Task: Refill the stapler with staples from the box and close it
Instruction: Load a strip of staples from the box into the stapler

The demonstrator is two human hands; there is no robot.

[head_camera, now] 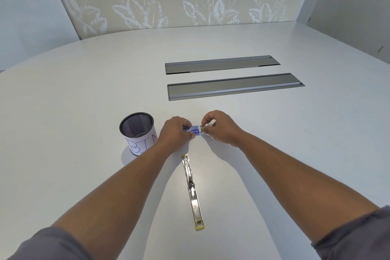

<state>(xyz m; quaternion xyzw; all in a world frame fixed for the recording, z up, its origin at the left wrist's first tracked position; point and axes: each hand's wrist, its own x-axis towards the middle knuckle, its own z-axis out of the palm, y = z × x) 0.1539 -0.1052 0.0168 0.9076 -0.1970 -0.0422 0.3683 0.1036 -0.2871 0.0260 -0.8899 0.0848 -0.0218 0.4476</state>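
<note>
Staple box: while it is gripped from both ends, the small blue-and-white cardboard staple box (195, 130) sits low over the tabletop, just beyond the far tip of the stapler; it lies lengthways between the two hands, probably so one end can be steadied while the other is worked open.
Left hand: the left hand (176, 133) closes its fingers around the box's left end, acting, I judge, as the anchor.
Right hand: the right hand (219, 127) pinches the box's right end between thumb and fingers (207, 121); something pale shows at that end, perhaps the inner tray or a flap, but I cannot tell which.
Stapler: the long chrome stapler with yellow ends (192, 191) lies on the tabletop nearer the person than the box, folded out flat in one line with its metal channel facing up, which looks like readiness to receive a strip; it is untouched, between the two forearms.
Step in hand: getting staples out of the box; loading and closing appear not yet done.
Bin: a black mesh cup wrapped in white paper lettered "BIN" (139, 134) stands left of the stapler's far tip, just beside the left hand.
Tabletop: the white tabletop (84, 91) carries two grey recessed metal strips (234, 86) well beyond the stapler.
</note>
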